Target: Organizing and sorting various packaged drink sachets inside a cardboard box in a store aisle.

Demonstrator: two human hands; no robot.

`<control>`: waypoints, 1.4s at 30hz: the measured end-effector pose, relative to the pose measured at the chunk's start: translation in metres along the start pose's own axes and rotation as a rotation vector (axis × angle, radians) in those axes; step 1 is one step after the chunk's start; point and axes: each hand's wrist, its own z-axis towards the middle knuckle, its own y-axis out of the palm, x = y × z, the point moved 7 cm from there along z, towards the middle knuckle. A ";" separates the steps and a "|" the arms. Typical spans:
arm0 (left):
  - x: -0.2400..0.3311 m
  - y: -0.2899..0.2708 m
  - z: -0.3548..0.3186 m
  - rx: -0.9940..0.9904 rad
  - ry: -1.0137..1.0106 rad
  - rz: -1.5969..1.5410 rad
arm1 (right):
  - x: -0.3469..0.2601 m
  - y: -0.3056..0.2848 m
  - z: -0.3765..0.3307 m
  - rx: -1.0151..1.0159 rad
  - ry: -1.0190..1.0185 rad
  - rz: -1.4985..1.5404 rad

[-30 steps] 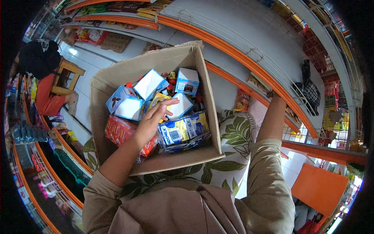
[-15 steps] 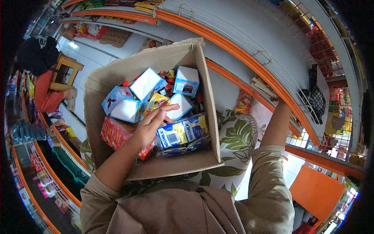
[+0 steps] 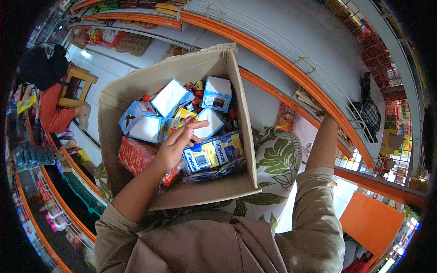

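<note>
My left hand is held over an open cardboard box, palm partly up, fingers stretched out and nothing in them. Beneath and around it in the box lie a yellow packet, several blue-and-white small cartons, a red plastic-wrapped pack and blue-and-yellow milk cartons. Small bottles with red caps show between the cartons. My right forearm reaches toward a lower shelf on the right. The shelf's orange edge hides the right hand, so its fingers and anything in them cannot be seen.
The box rests on a leaf-patterned cushion. Orange-edged shelves stand at both sides, with a red snack packet at the right. A person in dark top and red trousers is at the far left, near a wooden stool.
My hands and the box stay nearly in place; the view shifts slightly. A yellow packet shows more plainly beside the person at the far left.
</note>
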 end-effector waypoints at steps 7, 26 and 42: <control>0.003 -0.002 0.000 0.016 0.016 -0.011 | -0.005 0.003 0.001 -0.021 0.030 -0.104; 0.017 0.001 -0.004 0.046 0.048 -0.006 | -0.072 0.026 -0.033 0.114 0.004 -0.376; 0.014 0.001 -0.006 0.034 0.106 0.039 | -0.036 0.016 -0.118 0.327 0.252 1.164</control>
